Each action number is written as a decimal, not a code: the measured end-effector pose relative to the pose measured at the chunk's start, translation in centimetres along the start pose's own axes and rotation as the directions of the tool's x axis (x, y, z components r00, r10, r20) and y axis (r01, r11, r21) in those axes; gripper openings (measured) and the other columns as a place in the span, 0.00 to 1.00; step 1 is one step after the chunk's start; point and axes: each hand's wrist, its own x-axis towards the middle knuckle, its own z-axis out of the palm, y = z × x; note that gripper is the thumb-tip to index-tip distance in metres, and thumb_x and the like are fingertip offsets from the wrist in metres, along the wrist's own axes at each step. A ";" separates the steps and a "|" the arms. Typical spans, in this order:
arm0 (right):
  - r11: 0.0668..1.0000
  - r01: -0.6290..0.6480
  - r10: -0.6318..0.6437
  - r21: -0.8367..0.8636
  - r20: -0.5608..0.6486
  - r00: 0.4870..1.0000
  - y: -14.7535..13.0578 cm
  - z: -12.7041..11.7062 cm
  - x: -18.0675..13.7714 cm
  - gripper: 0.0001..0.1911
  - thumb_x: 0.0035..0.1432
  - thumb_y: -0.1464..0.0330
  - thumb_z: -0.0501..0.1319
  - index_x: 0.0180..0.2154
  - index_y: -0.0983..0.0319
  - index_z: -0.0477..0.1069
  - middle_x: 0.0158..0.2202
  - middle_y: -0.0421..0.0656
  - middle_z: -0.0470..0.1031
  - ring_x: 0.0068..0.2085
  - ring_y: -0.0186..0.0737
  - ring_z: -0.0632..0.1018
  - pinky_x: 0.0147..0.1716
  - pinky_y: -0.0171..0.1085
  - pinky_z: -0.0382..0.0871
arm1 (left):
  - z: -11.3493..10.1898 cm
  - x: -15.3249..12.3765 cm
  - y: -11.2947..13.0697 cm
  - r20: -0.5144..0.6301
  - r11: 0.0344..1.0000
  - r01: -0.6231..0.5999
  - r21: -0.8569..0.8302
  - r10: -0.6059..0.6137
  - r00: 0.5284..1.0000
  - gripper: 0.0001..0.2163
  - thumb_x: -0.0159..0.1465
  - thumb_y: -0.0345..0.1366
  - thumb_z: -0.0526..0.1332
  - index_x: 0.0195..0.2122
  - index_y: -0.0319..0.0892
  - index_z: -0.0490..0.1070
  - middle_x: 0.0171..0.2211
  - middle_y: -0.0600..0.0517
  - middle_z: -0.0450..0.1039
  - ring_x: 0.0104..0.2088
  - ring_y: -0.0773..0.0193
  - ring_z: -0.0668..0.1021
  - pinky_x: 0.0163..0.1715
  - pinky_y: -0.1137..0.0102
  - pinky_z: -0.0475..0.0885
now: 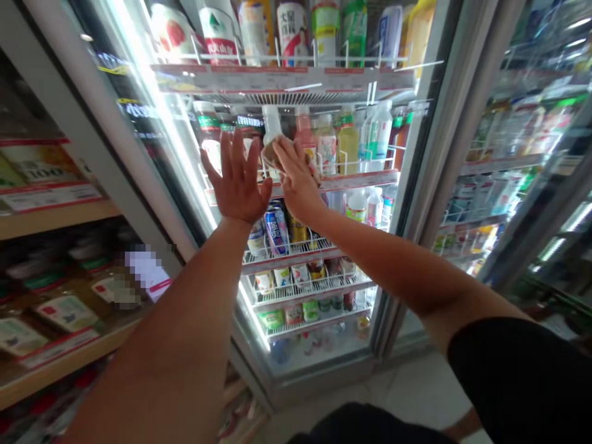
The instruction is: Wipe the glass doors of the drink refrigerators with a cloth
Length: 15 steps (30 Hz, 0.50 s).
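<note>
My left hand (239, 180) lies flat against the glass door (351, 209) of a drinks fridge, fingers stretched upward and apart, holding nothing. Just to its right, my right hand (296, 179) presses a crumpled light cloth (272, 154) against the same glass at about the height of the second shelf. Behind the glass stand bottles (348, 143) and cans (276, 229) on white wire shelves.
A wooden shelf unit (55, 216) with packaged goods stands at the left. A second glass-door fridge (518, 160) is on the right. Pale floor tiles (416, 394) show below, near my dark sleeve.
</note>
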 end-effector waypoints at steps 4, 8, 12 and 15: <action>0.991 0.055 -0.071 0.120 0.138 0.988 -2.2 -0.2 0.4 0.37 0.64 0.80 0.47 0.74 0.72 0.51 0.78 0.45 0.50 0.77 0.38 0.51 0.77 0.42 0.49 | 0.1 0.0 -0.2 0.051 1.000 0.006 -0.025 -0.005 0.999 0.30 0.75 0.52 0.47 0.71 0.41 0.61 0.74 0.48 0.55 0.77 0.57 0.47 0.75 0.50 0.27; 0.980 0.177 -0.185 0.088 0.085 0.979 1.5 -3.1 -0.9 0.33 0.69 0.74 0.47 0.73 0.70 0.52 0.77 0.47 0.53 0.77 0.35 0.54 0.76 0.40 0.50 | 0.1 0.0 -0.4 0.069 0.999 -0.012 -0.044 0.015 0.998 0.25 0.74 0.47 0.54 0.68 0.42 0.65 0.74 0.47 0.56 0.77 0.55 0.49 0.74 0.42 0.26; 0.969 0.149 -0.144 -0.197 0.039 0.989 8.0 -6.4 -3.6 0.33 0.71 0.71 0.46 0.75 0.57 0.52 0.77 0.41 0.54 0.78 0.47 0.49 0.76 0.60 0.47 | -0.2 -0.2 -0.2 0.053 0.996 -0.002 -0.085 0.007 0.999 0.23 0.73 0.46 0.57 0.64 0.42 0.69 0.73 0.46 0.58 0.76 0.54 0.52 0.74 0.40 0.37; 0.928 0.118 -0.094 -0.354 0.083 0.992 12.0 -6.9 -6.0 0.32 0.73 0.66 0.45 0.75 0.58 0.51 0.77 0.44 0.54 0.78 0.52 0.49 0.75 0.63 0.44 | -0.3 -0.2 0.1 0.044 0.997 -0.010 -0.075 0.013 0.999 0.19 0.72 0.47 0.56 0.59 0.44 0.74 0.70 0.47 0.63 0.74 0.53 0.57 0.73 0.43 0.48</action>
